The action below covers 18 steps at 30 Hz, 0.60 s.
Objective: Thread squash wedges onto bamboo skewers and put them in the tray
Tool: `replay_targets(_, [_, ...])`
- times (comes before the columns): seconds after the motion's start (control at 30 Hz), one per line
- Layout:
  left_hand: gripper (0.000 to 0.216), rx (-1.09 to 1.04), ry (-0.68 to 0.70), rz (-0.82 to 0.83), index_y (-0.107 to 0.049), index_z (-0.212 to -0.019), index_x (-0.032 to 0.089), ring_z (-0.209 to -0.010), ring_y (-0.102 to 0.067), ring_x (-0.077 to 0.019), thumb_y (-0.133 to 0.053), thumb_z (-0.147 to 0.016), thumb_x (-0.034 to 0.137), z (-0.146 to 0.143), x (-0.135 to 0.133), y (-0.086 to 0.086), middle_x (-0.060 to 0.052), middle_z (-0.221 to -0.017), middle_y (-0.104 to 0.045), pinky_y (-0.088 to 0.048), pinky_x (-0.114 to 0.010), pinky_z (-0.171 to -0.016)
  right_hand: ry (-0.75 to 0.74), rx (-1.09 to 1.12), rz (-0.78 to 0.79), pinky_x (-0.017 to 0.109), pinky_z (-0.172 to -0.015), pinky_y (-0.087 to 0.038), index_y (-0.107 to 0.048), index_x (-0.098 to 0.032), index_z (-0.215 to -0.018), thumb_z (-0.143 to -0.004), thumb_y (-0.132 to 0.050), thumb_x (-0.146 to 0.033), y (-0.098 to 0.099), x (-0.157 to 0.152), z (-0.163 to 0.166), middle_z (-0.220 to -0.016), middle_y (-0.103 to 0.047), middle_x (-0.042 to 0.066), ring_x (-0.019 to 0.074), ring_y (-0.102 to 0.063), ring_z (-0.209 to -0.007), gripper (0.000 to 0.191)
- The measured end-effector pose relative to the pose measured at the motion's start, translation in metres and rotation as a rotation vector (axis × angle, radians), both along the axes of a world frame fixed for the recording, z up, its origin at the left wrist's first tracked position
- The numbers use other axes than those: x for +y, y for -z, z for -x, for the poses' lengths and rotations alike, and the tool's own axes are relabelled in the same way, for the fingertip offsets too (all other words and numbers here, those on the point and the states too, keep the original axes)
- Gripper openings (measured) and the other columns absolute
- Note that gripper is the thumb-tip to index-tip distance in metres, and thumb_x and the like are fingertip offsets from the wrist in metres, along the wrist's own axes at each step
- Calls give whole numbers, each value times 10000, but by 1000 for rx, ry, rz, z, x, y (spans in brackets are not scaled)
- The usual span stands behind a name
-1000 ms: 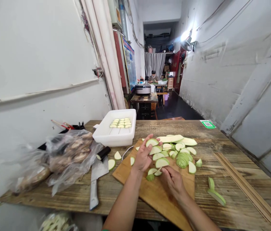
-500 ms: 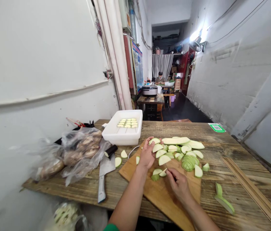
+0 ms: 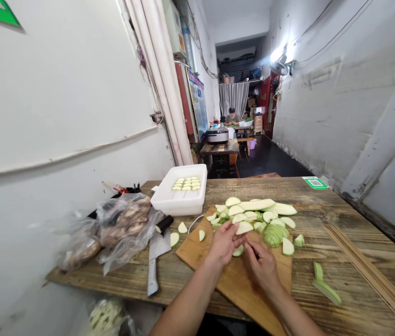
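Over the cutting board (image 3: 234,291) my two hands are close together. My left hand (image 3: 224,243) is closed at a half-round zucchini slice (image 3: 244,228) with pale flesh and green skin. My right hand (image 3: 263,265) is pinched on a thin skewer, which is mostly hidden now by the fingers. Just under the fingertips another zucchini slice (image 3: 238,251) shows partly. Beyond my hands lies a heap of cut zucchini slices (image 3: 251,216), with long pale pieces (image 3: 257,204) at its back and a fanned green stack (image 3: 275,235) on its right.
Left of the board lie a cleaver (image 3: 158,247), a dark cylinder (image 3: 164,224) and plastic bags (image 3: 123,217) of brownish food. A white tub (image 3: 178,205) holds skewered slices in rows. Bare skewers (image 3: 365,270) lie at right. A person (image 3: 232,117) sits far back.
My left hand has come down and nearer from the heap to meet the right hand. The slices at the skewer are now mostly covered by fingers. The view has shifted slightly.
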<state>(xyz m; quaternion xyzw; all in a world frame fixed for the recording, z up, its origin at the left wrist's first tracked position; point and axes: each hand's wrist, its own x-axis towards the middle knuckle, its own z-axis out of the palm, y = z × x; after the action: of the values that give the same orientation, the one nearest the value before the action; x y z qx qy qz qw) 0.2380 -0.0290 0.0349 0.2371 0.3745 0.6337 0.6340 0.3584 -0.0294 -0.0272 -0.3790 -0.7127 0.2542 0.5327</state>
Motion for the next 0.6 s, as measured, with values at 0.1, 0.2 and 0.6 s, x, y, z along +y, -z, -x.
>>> replay_targets(0.1, [266, 20, -52, -9, -587, -806, 124, -683, -643, -152, -733, -642, 274, 2, -1, -4, -66, -791, -664, -523, -305, -705, -63, -19, 24, 298, -663, -529, -653, -151, -949, -860, -485, -321, 1, -2, 0, -848, -707, 87, 203, -661, -726, 255])
replay_targets(0.2, [244, 79, -83, -52, -607, -825, 114, -701, -638, -147, -716, -659, 256, 14, -3, -17, -72, -823, -664, -531, -286, -683, -107, -25, 57, 288, -674, -526, -646, -165, -980, -867, -469, -358, -4, -7, -2, -869, -703, 80, 207, -658, -764, 286])
replay_targets(0.6, [76, 156, -196, 352, -530, -777, 82, -435, -486, -31, -484, -835, 100, 195, 69, -91, -47, -639, -570, -411, -89, -352, -138, -89, 227, 258, -592, -484, -664, -159, -910, -918, -305, -432, -15, -12, -5, -663, -631, 42, 173, -595, -611, 451])
